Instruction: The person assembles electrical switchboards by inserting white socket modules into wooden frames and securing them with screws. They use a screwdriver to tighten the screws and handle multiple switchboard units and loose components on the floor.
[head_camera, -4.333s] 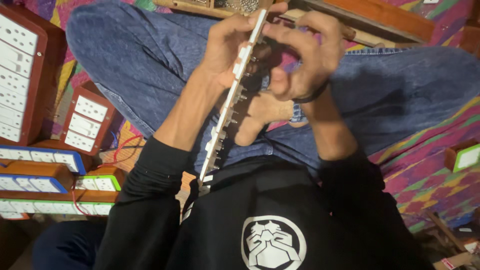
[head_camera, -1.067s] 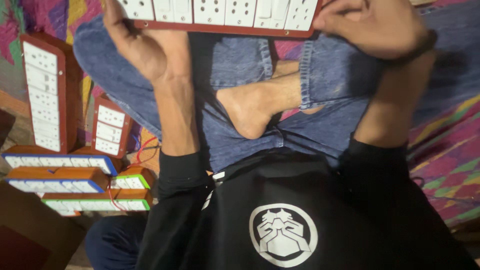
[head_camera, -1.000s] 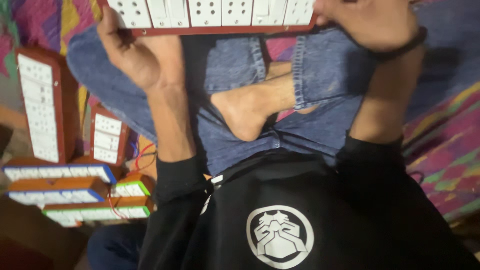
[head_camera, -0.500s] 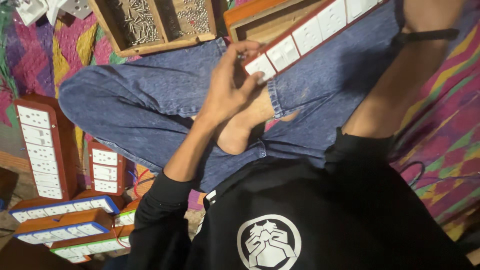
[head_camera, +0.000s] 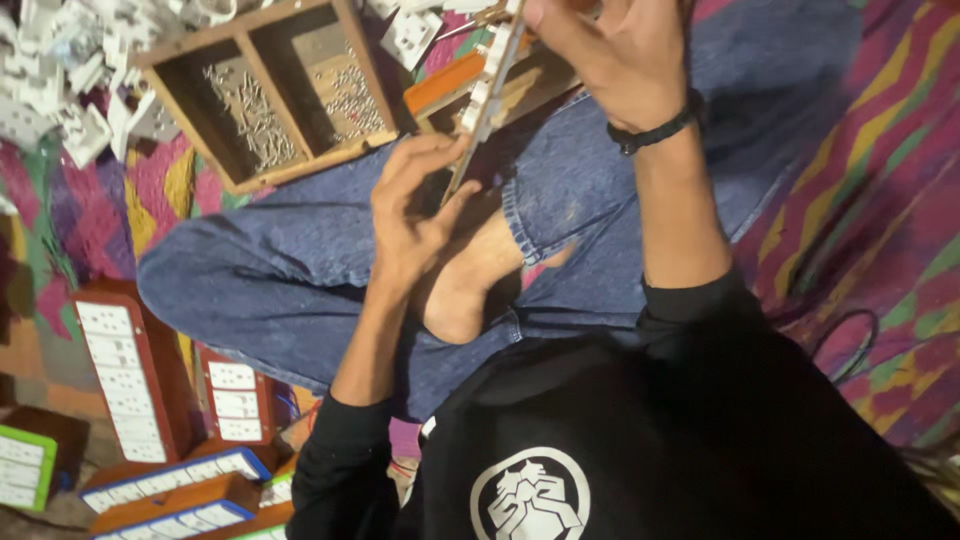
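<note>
The switch panel (head_camera: 487, 95) is held edge-on to the camera above the crossed legs, so only its thin side with white switch blocks shows. It runs from the top of the view down toward the bare foot (head_camera: 470, 285).

Left hand (head_camera: 412, 215): fingers partly curled, thumb and fingertips pinching the lower end of the switch panel, directly above the foot.

Right hand (head_camera: 610, 55): closed around the upper part of the switch panel, fingers wrapped over its edge. A dark wristband (head_camera: 655, 130) sits on the wrist, right of the panel.

Left of the switch panel, a wooden tray (head_camera: 270, 165) with two compartments lies on the patterned cloth (head_camera: 860, 150). Both compartments hold small metal screws. Loose white switch parts (head_camera: 70, 80) lie in a heap further left of the tray.

Behind the switch panel, a wooden box frame (head_camera: 450, 85) rests on the knee in blue jeans (head_camera: 270, 280).

Well below and left of the switch panel, finished boards (head_camera: 125, 380) with white switches in wooden frames stand and lie in a group by the person's side.
</note>
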